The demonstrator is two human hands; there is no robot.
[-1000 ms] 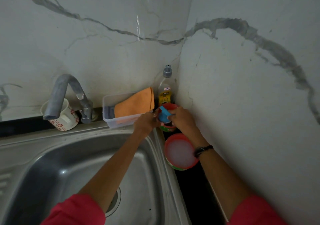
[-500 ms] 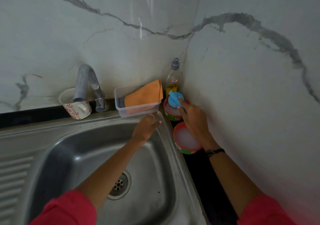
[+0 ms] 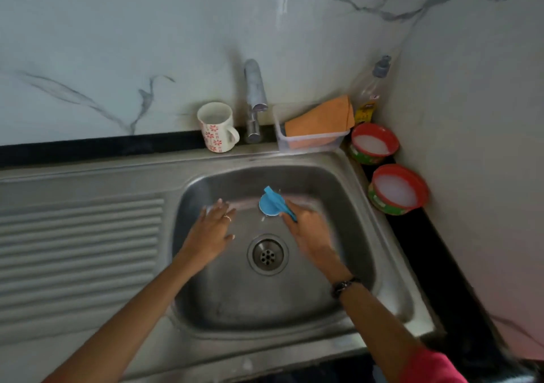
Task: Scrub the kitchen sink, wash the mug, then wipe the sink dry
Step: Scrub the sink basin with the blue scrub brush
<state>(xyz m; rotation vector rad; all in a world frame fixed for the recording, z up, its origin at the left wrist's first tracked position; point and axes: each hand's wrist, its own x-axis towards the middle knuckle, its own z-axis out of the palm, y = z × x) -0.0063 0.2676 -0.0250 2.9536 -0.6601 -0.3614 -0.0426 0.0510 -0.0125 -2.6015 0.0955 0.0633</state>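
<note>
Both hands inside the sink basin (image 3: 347, 265), blue scrubber (image 3: 270, 204) gripped in the right.

Right hand (image 3: 309, 231) at about 1 o'clock from the drain (image 3: 268, 254), fingers curled round the blue scrubber, motion-blurred; left hand (image 3: 210, 232) at about 10 o'clock from the drain, fingers straight and relaxed, holding nothing; mug (image 3: 216, 126) with red flowers standing upright on the back ledge at 12 o'clock, just left of the tap (image 3: 255, 100); clear tub with orange cloth (image 3: 321, 119) right of the tap; two red-rimmed bowls (image 3: 396, 189) at 2 o'clock on the dark counter.
</note>
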